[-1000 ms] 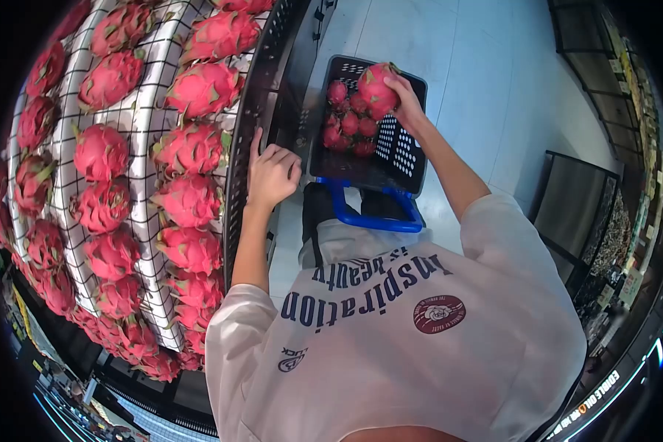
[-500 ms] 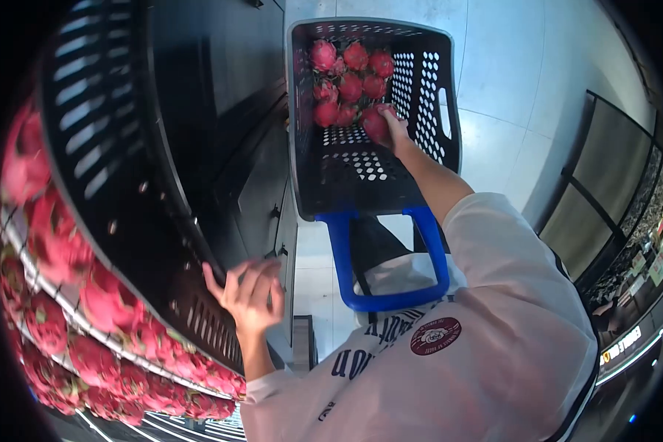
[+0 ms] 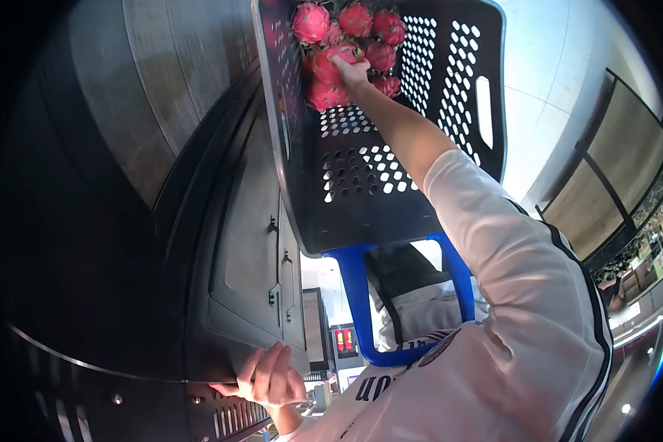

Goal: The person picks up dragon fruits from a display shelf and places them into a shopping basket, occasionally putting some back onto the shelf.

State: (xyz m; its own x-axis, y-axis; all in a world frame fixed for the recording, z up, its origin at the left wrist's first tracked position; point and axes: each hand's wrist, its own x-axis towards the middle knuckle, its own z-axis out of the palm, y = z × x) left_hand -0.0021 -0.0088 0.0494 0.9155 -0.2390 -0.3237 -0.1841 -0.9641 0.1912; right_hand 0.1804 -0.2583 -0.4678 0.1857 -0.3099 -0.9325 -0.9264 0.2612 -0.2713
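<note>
My right hand [image 3: 352, 71] reaches deep into a black perforated shopping basket [image 3: 368, 221]. Its fingers are closed around a dragon fruit [image 3: 345, 51], held among the others at the far end. More dragon fruits, such as a bright pink one [image 3: 311, 23], lie together there; my hand and forearm hide some of them. My left hand [image 3: 271, 378] is at the edge of a black slotted display panel [image 3: 155, 401]. One finger stretches onto that edge, and the other fingers are loosely bent with nothing visible in them.
The basket's blue handle [image 3: 355, 298] points toward my body. Dark cabinets with handles [image 3: 247, 243] stand close along the basket's left side. Pale floor tiles [image 3: 541, 81] lie to the right, with a framed panel stand [image 3: 604, 184] beyond.
My right hand has moved farther into the basket and left with the dragon fruit. The view has shifted, so the shelf's dragon fruits are out of sight. My left hand's fingers are more bent.
</note>
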